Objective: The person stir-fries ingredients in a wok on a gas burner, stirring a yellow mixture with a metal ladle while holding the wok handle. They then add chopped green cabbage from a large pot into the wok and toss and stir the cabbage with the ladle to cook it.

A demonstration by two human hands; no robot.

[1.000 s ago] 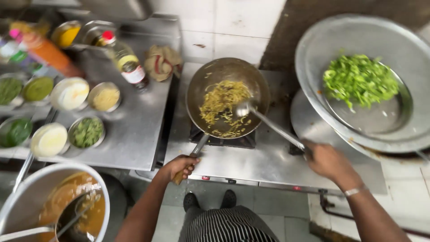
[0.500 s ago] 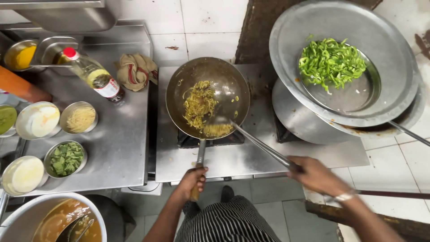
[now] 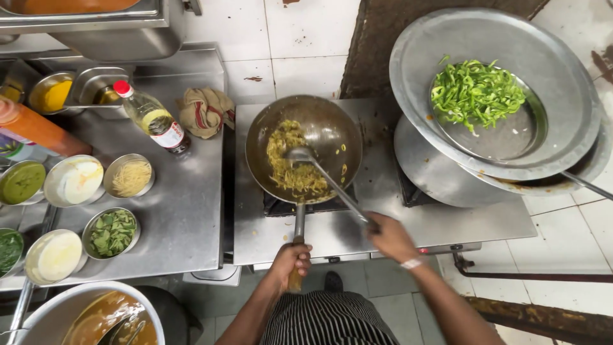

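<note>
While over the wok (image 3: 319,131), left hand (image 3: 290,259) on handle, right hand (image 3: 389,236) gripping ladle (image 3: 325,179).

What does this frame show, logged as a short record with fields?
Setting: steel stove top beside a steel counter
Left hand: grips the dark round wok by its handle
Right hand: holds the long steel ladle, bowl in yellowish shredded food
Right side: wide steel basin with sliced green peppers
Counter: small steel bowls, clear oil bottle

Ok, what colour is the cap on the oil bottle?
Red. The cap tops the clear oil bottle of yellowish oil, best seen in the head view.
</note>
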